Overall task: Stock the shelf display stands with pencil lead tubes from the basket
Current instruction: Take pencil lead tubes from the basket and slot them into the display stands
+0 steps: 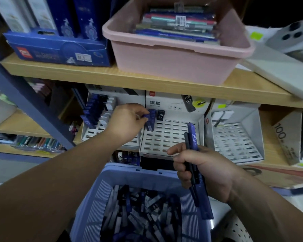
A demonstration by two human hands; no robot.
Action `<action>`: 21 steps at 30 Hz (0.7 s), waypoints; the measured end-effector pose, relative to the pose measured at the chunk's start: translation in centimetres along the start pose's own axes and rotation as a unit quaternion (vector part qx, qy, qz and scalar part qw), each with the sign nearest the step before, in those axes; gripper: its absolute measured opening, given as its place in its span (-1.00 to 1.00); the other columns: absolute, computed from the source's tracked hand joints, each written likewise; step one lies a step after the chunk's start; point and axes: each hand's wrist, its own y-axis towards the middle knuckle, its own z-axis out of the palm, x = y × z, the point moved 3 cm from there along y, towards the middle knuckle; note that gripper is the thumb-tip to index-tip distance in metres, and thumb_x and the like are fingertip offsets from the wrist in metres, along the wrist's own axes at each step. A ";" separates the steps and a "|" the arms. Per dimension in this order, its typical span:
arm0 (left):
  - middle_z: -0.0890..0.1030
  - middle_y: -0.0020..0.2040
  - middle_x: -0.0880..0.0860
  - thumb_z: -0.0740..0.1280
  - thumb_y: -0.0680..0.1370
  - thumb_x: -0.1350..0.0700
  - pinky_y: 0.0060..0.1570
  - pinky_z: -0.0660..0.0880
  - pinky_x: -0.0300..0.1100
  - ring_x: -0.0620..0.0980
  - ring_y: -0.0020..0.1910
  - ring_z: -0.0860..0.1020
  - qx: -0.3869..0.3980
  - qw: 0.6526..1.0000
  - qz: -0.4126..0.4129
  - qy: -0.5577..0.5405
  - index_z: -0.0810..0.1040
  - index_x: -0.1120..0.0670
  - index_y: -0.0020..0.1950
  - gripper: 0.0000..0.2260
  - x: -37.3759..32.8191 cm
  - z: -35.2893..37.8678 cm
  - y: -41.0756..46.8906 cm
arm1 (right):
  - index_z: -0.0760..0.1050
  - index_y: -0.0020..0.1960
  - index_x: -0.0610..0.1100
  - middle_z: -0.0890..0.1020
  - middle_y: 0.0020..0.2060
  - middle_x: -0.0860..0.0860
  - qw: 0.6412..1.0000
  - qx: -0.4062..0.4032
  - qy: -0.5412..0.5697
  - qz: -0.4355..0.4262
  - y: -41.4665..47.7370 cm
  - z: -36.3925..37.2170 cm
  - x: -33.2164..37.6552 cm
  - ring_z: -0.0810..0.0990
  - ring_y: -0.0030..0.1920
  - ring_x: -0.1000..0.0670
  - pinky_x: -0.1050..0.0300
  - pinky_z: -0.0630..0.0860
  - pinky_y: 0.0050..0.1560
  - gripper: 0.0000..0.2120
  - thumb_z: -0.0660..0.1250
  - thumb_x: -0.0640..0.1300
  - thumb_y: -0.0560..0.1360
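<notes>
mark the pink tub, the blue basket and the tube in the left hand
pink tub [173,56]: head view, its front wall
blue basket [126,172]: head view, its far rim
blue lead tube [146,116]: head view, the end showing past the left hand [126,123]

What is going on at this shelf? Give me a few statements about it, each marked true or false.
1. The left hand pinches a blue tube at the middle stand. True.
2. The right hand is empty. False: it grips several tubes.
3. The middle stand is nearly full. False: most of its slots are bare.
4. The basket below holds many tubes. True.
5. The pink tub stands on the floor. False: it stands on the upper shelf.
</notes>
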 end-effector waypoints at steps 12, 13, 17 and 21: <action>0.63 -0.20 -0.05 0.47 0.52 0.18 -0.18 0.43 -0.51 -0.23 -0.29 0.56 0.016 0.998 0.059 0.035 0.70 0.06 0.15 -0.79 -0.1 -0.6 0.2 | 0.61 0.05 -0.18 0.44 -0.38 -0.07 1.000 0.005 0.014 -0.005 0.0 -0.1 -0.1 0.36 -0.44 0.00 0.14 0.30 -0.41 -0.83 0.31 -0.32 0.51; 0.61 -0.21 -0.07 0.47 0.52 0.19 -0.21 0.39 -0.58 -0.28 -0.28 0.55 0.030 0.997 0.054 0.037 0.69 0.06 0.17 -0.77 -0.1 -0.6 0.3 | 0.61 0.05 -0.18 0.44 -0.38 -0.07 1.000 0.006 0.014 -0.005 0.0 -0.1 -0.1 0.36 -0.44 0.00 0.15 0.30 -0.41 -0.83 0.31 -0.32 0.51; 0.57 -0.18 -0.12 0.47 0.51 0.18 -0.20 0.32 -0.64 -0.31 -0.23 0.51 0.076 0.992 0.065 0.072 0.65 0.05 0.23 -0.71 0.0 -1.0 0.7 | 0.60 0.05 -0.18 0.44 -0.38 -0.07 1.000 0.007 0.016 -0.003 0.0 -0.2 0.0 0.36 -0.44 0.01 0.14 0.30 -0.41 -0.84 0.31 -0.32 0.52; 0.61 -0.18 -0.07 0.52 0.47 0.10 -0.24 0.36 -0.58 -0.25 -0.25 0.53 0.065 0.988 0.101 0.092 0.71 0.08 0.04 -0.83 -0.3 -1.3 0.7 | 0.61 0.04 -0.17 0.44 -0.38 -0.07 1.000 0.008 0.013 -0.005 0.1 -0.1 0.0 0.37 -0.44 0.00 0.14 0.30 -0.41 -0.84 0.31 -0.32 0.52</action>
